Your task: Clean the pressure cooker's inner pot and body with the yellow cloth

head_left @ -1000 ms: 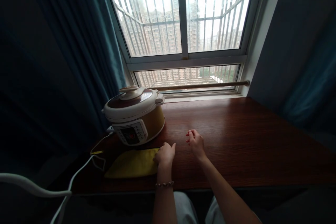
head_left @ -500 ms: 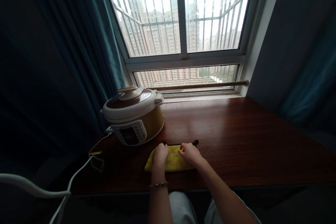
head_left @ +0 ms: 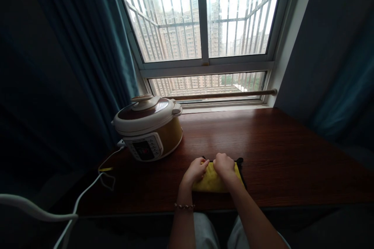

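Observation:
A yellow cloth (head_left: 214,183) with a dark edge lies on the dark wooden table (head_left: 277,155) near its front edge. My left hand (head_left: 196,170) rests with curled fingers on the cloth's left part. My right hand (head_left: 224,165) presses on the cloth's top middle, fingers bent. Both hands sit close together, almost touching. A beaded bracelet is on my left wrist.
A yellow and white electric cooker (head_left: 148,126) stands at the table's left, lid shut. Its white cord (head_left: 84,194) trails off the left edge. Teal curtains (head_left: 87,46) hang on both sides of the barred window (head_left: 201,27). A wooden rod (head_left: 222,95) lies along the sill.
The cloth has slid to the right across the table, away from the cooker. Both hands moved right with it and now lie closer together.

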A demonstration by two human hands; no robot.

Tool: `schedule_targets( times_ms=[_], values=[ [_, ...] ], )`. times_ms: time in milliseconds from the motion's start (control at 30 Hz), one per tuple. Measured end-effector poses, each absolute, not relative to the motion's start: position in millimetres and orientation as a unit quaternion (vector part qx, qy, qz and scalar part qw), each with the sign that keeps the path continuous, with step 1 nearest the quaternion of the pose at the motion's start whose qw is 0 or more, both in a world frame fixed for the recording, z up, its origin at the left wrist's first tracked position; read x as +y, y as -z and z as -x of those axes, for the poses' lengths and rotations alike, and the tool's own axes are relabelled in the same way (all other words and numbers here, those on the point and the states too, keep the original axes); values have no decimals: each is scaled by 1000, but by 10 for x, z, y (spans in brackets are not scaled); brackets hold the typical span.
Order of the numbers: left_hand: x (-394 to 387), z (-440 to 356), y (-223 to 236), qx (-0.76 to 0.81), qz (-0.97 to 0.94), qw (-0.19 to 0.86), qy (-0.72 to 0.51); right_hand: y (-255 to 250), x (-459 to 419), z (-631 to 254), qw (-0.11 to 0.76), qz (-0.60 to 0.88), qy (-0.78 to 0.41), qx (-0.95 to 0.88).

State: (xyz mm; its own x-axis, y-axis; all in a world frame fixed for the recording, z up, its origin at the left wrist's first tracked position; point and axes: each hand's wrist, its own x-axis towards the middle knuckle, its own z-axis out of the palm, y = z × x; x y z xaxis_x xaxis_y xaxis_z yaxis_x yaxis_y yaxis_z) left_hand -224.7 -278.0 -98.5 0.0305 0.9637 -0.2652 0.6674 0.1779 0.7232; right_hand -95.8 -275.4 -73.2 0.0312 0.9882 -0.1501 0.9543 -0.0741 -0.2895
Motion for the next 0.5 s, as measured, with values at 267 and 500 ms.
schedule_targets(
  times_ms=[267, 500],
  values=[
    [-2784, 2495, 902, 750, -583, 251, -188, 790, -2863, 1156, 42, 585, -189, -787],
    [-2790, 2413, 1021, 723, -600, 299, -167, 797, -2789, 1052, -10, 616, -199, -762]
  ],
)
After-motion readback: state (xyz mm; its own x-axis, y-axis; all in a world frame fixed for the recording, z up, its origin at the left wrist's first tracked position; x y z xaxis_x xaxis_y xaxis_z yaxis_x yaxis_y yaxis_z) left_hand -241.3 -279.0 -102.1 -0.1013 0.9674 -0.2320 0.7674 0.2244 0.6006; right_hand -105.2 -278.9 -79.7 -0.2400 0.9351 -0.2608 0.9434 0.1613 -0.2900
